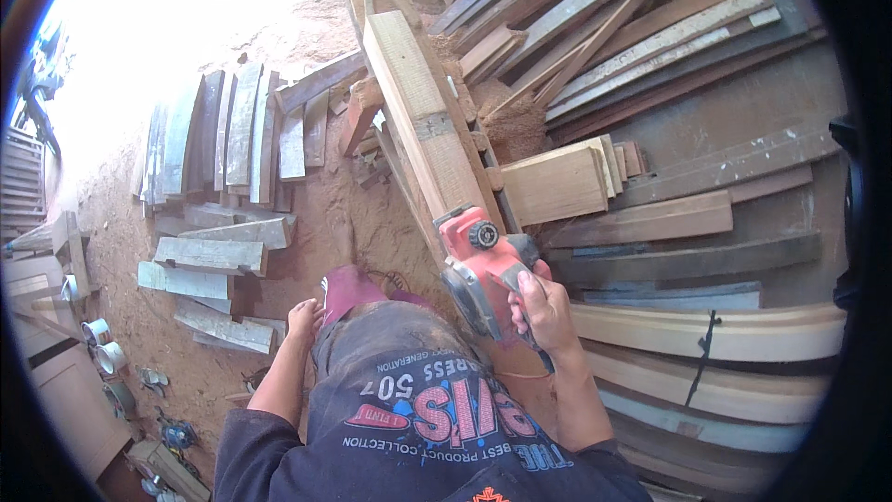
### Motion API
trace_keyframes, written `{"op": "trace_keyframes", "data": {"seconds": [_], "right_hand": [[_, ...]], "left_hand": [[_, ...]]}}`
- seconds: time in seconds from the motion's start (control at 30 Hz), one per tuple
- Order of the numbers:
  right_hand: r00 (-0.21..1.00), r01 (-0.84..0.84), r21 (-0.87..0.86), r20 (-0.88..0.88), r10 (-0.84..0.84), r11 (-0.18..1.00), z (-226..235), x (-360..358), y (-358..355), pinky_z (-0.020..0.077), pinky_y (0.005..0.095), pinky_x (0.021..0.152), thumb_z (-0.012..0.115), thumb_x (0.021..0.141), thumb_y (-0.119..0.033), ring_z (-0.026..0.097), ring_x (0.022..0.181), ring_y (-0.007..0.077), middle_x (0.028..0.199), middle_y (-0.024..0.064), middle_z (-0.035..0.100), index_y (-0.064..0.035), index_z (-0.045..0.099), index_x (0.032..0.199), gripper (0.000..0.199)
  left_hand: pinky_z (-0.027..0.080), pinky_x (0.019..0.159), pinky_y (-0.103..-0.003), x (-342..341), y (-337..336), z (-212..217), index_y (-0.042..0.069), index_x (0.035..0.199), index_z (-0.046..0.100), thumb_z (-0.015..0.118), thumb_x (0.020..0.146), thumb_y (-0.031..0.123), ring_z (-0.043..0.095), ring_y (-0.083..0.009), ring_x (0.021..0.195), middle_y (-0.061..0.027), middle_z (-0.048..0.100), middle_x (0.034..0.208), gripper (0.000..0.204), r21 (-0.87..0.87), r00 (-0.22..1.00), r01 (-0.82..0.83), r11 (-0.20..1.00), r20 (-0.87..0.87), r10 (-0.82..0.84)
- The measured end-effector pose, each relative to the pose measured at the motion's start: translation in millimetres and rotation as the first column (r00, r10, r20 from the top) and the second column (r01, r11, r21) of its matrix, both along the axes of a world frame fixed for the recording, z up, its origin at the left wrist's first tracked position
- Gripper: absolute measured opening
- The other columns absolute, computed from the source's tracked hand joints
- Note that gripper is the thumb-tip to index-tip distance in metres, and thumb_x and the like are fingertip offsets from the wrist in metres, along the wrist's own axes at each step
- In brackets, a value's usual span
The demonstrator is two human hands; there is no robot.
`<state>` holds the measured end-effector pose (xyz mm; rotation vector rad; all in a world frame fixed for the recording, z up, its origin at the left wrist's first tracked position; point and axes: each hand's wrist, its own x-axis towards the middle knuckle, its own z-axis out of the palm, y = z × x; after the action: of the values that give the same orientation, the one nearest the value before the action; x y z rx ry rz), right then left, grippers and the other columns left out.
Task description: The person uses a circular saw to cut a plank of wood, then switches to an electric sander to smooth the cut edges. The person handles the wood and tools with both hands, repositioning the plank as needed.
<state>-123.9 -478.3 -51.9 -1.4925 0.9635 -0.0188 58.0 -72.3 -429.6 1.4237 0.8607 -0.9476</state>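
My right hand [542, 309] is wrapped round the rear handle of a red and black electric planer [481, 256]. The planer sits at the near end of a long, pale wooden beam [427, 121], which stretches away from me along a wooden bench [465, 112]. Its black front knob faces up, and its underside is hidden. My left hand [305, 318] hangs low beside my leg, away from the beam. The fingers there are curled in, with nothing visible in them, close to maroon cloth [348, 288].
Weathered boards [209, 256] lie in stacks on the dirt floor at left. Planks [669, 37] fill the right, with cut pale blocks [548, 186] beside the bench and long pale boards [706, 330] nearer me. Tape rolls [110, 357] and a panel [79, 409] are at lower left.
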Motion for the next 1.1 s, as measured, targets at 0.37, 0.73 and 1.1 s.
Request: {"op": "trace_keyframes", "data": {"seconds": [0.37, 0.73, 1.1], "right_hand": [[0.999, -0.027, -0.033, 0.021, 0.027, 0.999, -2.1, 121.1, -36.3, 0.0392, 0.0241, 0.046, 0.054, 0.114, -0.047, 0.048, 0.050, 0.0044, 0.063, -0.0032, 0.054, -0.0046, 0.064, 0.082, 0.054], [0.976, -0.147, -0.080, 0.153, 0.157, 0.986, -11.1, 367.1, -110.6, 0.0391, 0.0284, 0.041, 0.052, 0.111, -0.054, 0.050, 0.048, 0.0096, 0.065, 0.0001, 0.054, -0.0035, 0.065, 0.082, 0.059], [0.962, -0.146, -0.089, 0.220, 0.162, 0.985, -18.5, 417.2, -139.7, 0.0426, 0.0315, 0.041, 0.055, 0.109, -0.055, 0.051, 0.046, 0.0107, 0.062, 0.0001, 0.055, -0.0057, 0.067, 0.081, 0.058]], "left_hand": [[0.061, 0.075, -0.032, 23.3, -5.1, 5.5, 0.001, 0.134, 0.064, 0.067, 0.106, 0.021, 0.073, -0.0208, 0.095, -0.0108, 0.073, 0.115, 0.034, -0.020, 0.997, -0.070, 0.997, 0.021, 0.071], [0.059, 0.089, -0.042, 63.8, -0.8, 19.9, 0.007, 0.142, 0.061, 0.067, 0.108, 0.028, 0.071, -0.0250, 0.113, -0.0120, 0.070, 0.133, 0.040, 0.027, 0.965, -0.263, 0.964, 0.004, 0.263], [0.060, 0.088, -0.041, 76.7, 9.3, 34.9, 0.007, 0.144, 0.061, 0.068, 0.108, 0.029, 0.072, -0.0255, 0.111, -0.0123, 0.071, 0.135, 0.043, 0.035, 0.982, -0.179, 0.983, 0.059, 0.177]]}}
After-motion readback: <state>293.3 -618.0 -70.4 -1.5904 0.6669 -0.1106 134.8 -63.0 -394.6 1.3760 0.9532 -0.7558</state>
